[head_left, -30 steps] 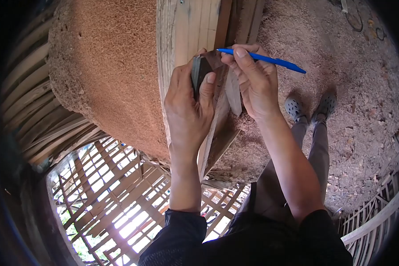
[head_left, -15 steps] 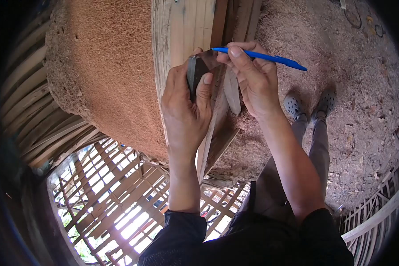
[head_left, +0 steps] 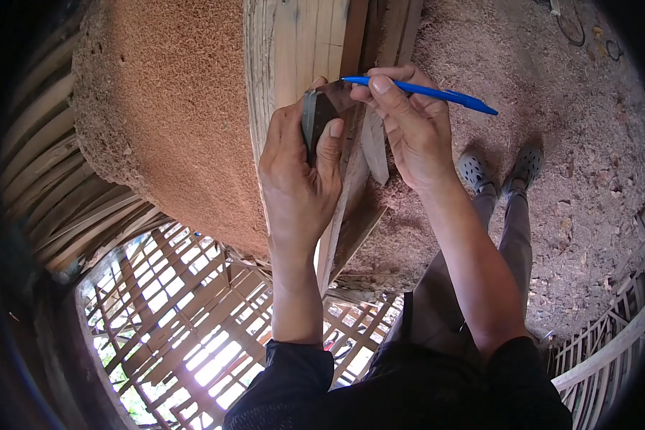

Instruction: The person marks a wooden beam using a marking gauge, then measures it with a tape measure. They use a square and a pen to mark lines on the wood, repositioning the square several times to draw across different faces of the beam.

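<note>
My left hand (head_left: 302, 168) is closed around a dark grey, block-like object (head_left: 318, 118) with a bevelled side; its thumb lies along the near face and its fingers wrap behind. The upper right part of the object looks brownish and shiny, and what kind of thing it is I cannot tell. A blue pen (head_left: 437, 92) is pinched between the thumb and fingers of my right hand (head_left: 417, 136). Its tip points left and overlaps the object's top edge in this view. Both hands are close together over the wooden beam (head_left: 301, 50).
A large heap of orange-brown sawdust (head_left: 172, 93) rises left of the beam. More planks (head_left: 369, 154) lean along its right side. Wood shavings cover the ground (head_left: 588, 143) around my feet in grey clogs (head_left: 527, 166). A slatted lattice (head_left: 186, 294) spans the lower left.
Both hands keep nearly the same pose, with the pen tip still at the object's top edge. Only a very slight shift of the view shows.
</note>
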